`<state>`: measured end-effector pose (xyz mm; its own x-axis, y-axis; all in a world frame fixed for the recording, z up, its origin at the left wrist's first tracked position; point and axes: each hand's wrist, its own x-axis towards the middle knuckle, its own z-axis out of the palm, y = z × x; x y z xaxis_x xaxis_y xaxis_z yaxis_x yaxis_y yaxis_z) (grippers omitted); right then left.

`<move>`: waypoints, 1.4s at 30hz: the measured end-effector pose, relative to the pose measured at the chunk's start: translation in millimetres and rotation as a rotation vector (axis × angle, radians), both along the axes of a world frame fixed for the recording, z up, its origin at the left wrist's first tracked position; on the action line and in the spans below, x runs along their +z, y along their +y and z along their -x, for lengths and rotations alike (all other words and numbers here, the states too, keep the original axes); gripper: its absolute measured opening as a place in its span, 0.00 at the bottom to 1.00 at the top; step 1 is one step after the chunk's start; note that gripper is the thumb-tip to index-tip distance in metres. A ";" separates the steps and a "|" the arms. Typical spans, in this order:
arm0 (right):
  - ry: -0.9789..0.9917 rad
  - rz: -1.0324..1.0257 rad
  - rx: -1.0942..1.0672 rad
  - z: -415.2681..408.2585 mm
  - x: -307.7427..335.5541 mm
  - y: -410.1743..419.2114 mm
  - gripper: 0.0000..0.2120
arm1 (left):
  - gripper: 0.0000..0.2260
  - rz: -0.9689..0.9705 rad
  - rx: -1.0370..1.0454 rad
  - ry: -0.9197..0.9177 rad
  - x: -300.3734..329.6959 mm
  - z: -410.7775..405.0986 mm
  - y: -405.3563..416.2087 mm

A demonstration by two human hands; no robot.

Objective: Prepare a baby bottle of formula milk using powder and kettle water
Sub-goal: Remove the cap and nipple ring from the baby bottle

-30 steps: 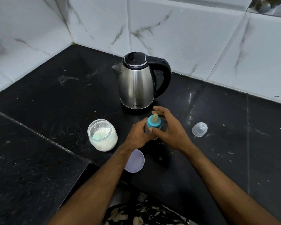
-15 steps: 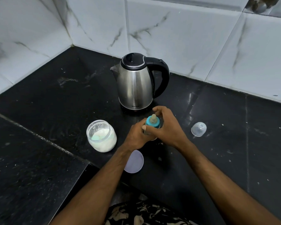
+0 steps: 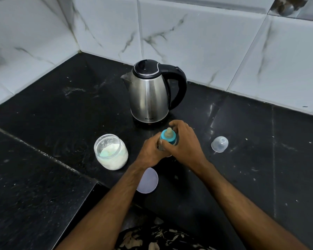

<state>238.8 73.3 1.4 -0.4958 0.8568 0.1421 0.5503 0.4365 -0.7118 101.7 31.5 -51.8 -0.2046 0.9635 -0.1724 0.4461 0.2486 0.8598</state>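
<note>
While two hands (image 3: 170, 148) grip one bottle (image 3: 168, 137).

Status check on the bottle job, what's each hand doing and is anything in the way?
Left hand grips baby bottle body; right hand grips its blue collar. Teat on, clear cap off, lying right. Powder jar open, kettle behind. Nothing blocking.

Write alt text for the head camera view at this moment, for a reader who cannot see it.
Both hands grip a baby bottle on a black counter: the left hand holds its body, the right hand its blue collar. A steel kettle stands behind, an open powder jar left, a clear cap right.
</note>
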 end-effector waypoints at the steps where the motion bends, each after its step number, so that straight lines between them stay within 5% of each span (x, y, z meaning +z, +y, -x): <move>1: 0.001 0.014 0.028 0.2 0.0 -0.2 0.32 | 0.28 -0.002 -0.002 0.001 -0.4 0.2 0.0; 8: 0.060 0.040 0.009 -2.5 -2.6 -2.5 0.39 | 0.25 -0.024 -0.002 -0.010 -1.0 0.2 -0.6; 24: 0.118 -0.006 -0.092 4.0 -8.0 -10.0 0.33 | 0.27 -0.037 0.002 -0.027 -1.2 -0.3 -2.1; 42: 0.120 0.064 -0.049 5.3 -8.4 -10.7 0.38 | 0.25 -0.041 -0.008 0.010 -1.2 0.0 -2.7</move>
